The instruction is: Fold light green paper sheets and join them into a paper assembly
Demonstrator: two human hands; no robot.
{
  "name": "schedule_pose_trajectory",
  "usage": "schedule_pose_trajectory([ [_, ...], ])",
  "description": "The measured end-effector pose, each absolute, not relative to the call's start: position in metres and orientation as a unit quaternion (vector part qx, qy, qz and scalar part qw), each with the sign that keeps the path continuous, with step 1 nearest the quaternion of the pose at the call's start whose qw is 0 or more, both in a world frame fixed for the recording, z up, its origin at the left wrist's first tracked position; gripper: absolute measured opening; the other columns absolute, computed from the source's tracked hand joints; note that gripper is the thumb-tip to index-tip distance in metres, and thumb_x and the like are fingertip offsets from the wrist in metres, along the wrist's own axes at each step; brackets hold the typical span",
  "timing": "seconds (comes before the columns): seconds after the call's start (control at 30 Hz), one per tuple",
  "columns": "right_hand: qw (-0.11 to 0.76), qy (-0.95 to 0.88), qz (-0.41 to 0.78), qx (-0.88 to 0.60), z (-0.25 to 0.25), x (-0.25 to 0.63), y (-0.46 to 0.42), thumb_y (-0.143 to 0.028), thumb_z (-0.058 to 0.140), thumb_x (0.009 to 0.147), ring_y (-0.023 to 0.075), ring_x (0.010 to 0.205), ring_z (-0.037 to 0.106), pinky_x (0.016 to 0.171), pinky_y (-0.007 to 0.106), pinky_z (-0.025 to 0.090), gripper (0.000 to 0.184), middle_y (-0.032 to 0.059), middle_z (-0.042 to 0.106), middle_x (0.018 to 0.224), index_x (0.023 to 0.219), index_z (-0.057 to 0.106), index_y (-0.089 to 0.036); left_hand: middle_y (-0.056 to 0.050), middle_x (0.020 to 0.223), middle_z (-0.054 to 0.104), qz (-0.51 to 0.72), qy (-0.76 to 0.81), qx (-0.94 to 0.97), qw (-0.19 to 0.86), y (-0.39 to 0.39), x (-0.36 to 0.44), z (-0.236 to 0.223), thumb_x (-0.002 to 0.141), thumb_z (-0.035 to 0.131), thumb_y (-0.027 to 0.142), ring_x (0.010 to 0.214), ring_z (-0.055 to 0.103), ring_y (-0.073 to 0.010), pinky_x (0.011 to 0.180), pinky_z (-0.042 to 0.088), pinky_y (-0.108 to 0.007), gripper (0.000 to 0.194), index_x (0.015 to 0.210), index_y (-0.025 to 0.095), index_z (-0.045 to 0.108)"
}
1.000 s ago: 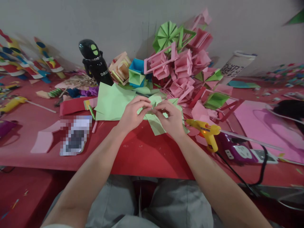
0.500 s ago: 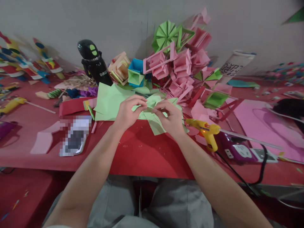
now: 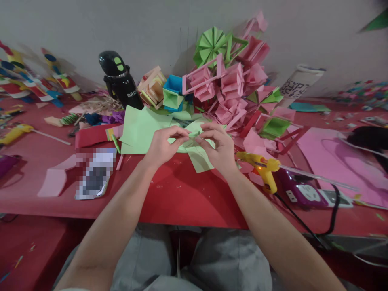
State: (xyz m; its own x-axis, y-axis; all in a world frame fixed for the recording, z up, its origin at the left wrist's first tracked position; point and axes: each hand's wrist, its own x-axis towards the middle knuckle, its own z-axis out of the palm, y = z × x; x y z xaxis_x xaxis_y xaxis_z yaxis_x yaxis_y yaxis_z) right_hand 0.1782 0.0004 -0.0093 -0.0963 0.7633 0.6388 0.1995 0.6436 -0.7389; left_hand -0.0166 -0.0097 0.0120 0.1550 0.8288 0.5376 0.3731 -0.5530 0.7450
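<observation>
Both my hands meet over the green paper at the middle of the table. A small piece of green paper (image 3: 194, 136) is pinched between my left hand (image 3: 166, 144), its thumb and fingertips closed, and my right hand (image 3: 218, 146), whose thumb and fingers grip the other end. The fingers partly hide the piece, so its exact shape is unclear. Larger green sheets (image 3: 144, 129) lie flat under and beside the hands. To the right of my right hand rests a yellow glue gun (image 3: 260, 165) with a glue stick in its back.
Folded pink paper baskets (image 3: 232, 81) pile up against the wall. A black bottle (image 3: 124, 83) stands behind the green sheets. On the left lies a phone (image 3: 96, 173); on the right, a purple power strip (image 3: 298, 190) with a black cord and pink sheets (image 3: 330, 157).
The fingers of my right hand have spread and lifted slightly around the green paper piece. My left hand has stayed nearly in place, still pinching.
</observation>
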Motion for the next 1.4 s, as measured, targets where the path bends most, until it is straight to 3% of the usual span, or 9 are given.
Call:
schedule_pose_trajectory([
  [0.27, 0.590, -0.672, 0.291, -0.341, -0.0106, 0.1739, -0.0022, -0.027, 0.074, 0.085, 0.0195, 0.096, 0.070, 0.087, 0.039, 0.060, 0.005, 0.0053, 0.074, 0.098, 0.086, 0.070, -0.023, -0.003, 0.085, 0.076, 0.510, 0.419, 0.709, 0.247, -0.0093, -0.0112, 0.0090, 0.086, 0.072, 0.030, 0.081, 0.072, -0.0165, 0.080, 0.060, -0.031, 0.010, 0.087, 0.020, 0.071],
  [0.4, 0.597, -0.657, 0.316, -0.335, -0.0110, 0.1724, -0.0023, -0.030, 0.077, 0.083, 0.0163, 0.084, 0.069, 0.081, 0.036, 0.060, 0.017, 0.0023, 0.071, 0.089, 0.091, 0.065, -0.023, -0.002, 0.081, 0.074, 0.511, 0.414, 0.709, 0.255, -0.0083, -0.0087, 0.0060, 0.084, 0.074, 0.027, 0.077, 0.071, -0.0156, 0.077, 0.060, -0.030, 0.009, 0.087, 0.020, 0.070],
  [0.53, 0.582, -0.658, 0.341, -0.336, -0.0108, 0.1726, -0.0012, -0.036, 0.077, 0.083, 0.0166, 0.086, 0.069, 0.078, 0.033, 0.060, 0.025, 0.0030, 0.072, 0.093, 0.103, 0.068, -0.024, -0.001, 0.077, 0.074, 0.520, 0.413, 0.702, 0.257, -0.0062, -0.0082, 0.0033, 0.083, 0.073, 0.021, 0.074, 0.070, -0.0152, 0.076, 0.059, -0.030, 0.005, 0.085, 0.019, 0.070],
  [0.7, 0.552, -0.689, 0.295, -0.366, -0.0078, 0.1750, -0.0016, -0.040, 0.071, 0.089, 0.0165, 0.078, 0.067, 0.076, 0.033, 0.058, 0.018, 0.0028, 0.073, 0.083, 0.085, 0.073, -0.023, -0.002, 0.076, 0.075, 0.503, 0.422, 0.689, 0.307, -0.0061, -0.0087, 0.0039, 0.081, 0.077, 0.032, 0.072, 0.070, -0.0168, 0.069, 0.058, -0.030, 0.015, 0.086, 0.019, 0.070],
  [0.87, 0.551, -0.687, 0.291, -0.374, -0.0083, 0.1745, -0.0010, -0.044, 0.070, 0.089, 0.0159, 0.075, 0.064, 0.071, 0.031, 0.055, 0.022, 0.0026, 0.071, 0.082, 0.087, 0.072, -0.022, -0.002, 0.069, 0.071, 0.496, 0.439, 0.688, 0.297, -0.0056, -0.0088, 0.0036, 0.083, 0.073, 0.031, 0.065, 0.065, -0.0153, 0.060, 0.052, -0.028, 0.015, 0.076, 0.019, 0.070],
  [1.0, 0.529, -0.695, 0.302, -0.382, -0.0100, 0.1747, 0.0013, -0.052, 0.071, 0.086, 0.0131, 0.066, 0.054, 0.064, 0.029, 0.049, 0.032, -0.0003, 0.062, 0.072, 0.080, 0.065, -0.020, -0.001, 0.069, 0.068, 0.510, 0.446, 0.676, 0.290, -0.0049, -0.0083, 0.0034, 0.083, 0.073, 0.028, 0.063, 0.061, -0.0133, 0.059, 0.050, -0.027, 0.013, 0.076, 0.019, 0.066],
  [1.13, 0.494, -0.706, 0.308, -0.402, -0.0106, 0.1763, 0.0011, -0.047, 0.070, 0.087, 0.0112, 0.059, 0.046, 0.057, 0.028, 0.040, 0.031, -0.0029, 0.052, 0.063, 0.073, 0.064, -0.020, -0.002, 0.079, 0.070, 0.476, 0.441, 0.691, 0.320, -0.0064, -0.0089, 0.0062, 0.085, 0.071, 0.033, 0.071, 0.064, -0.0140, 0.063, 0.052, -0.026, 0.014, 0.086, 0.019, 0.067],
  [1.27, 0.456, -0.716, 0.363, -0.385, -0.0126, 0.1740, -0.0014, -0.044, 0.075, 0.083, 0.0130, 0.064, 0.056, 0.062, 0.028, 0.045, 0.024, -0.0012, 0.064, 0.071, 0.086, 0.070, -0.021, -0.003, 0.083, 0.072, 0.443, 0.441, 0.717, 0.310, -0.0056, -0.0108, 0.0079, 0.088, 0.068, 0.034, 0.076, 0.065, -0.0151, 0.066, 0.051, -0.026, 0.015, 0.086, 0.020, 0.070],
  [1.4, 0.426, -0.702, 0.408, -0.399, -0.0138, 0.1721, -0.0025, -0.050, 0.073, 0.084, 0.0164, 0.066, 0.065, 0.064, 0.030, 0.051, 0.032, 0.0012, 0.068, 0.069, 0.081, 0.063, -0.019, -0.001, 0.073, 0.066, 0.471, 0.469, 0.694, 0.277, -0.0009, -0.0146, 0.0056, 0.087, 0.068, 0.031, 0.069, 0.059, -0.0138, 0.061, 0.047, -0.026, 0.016, 0.078, 0.018, 0.066],
])
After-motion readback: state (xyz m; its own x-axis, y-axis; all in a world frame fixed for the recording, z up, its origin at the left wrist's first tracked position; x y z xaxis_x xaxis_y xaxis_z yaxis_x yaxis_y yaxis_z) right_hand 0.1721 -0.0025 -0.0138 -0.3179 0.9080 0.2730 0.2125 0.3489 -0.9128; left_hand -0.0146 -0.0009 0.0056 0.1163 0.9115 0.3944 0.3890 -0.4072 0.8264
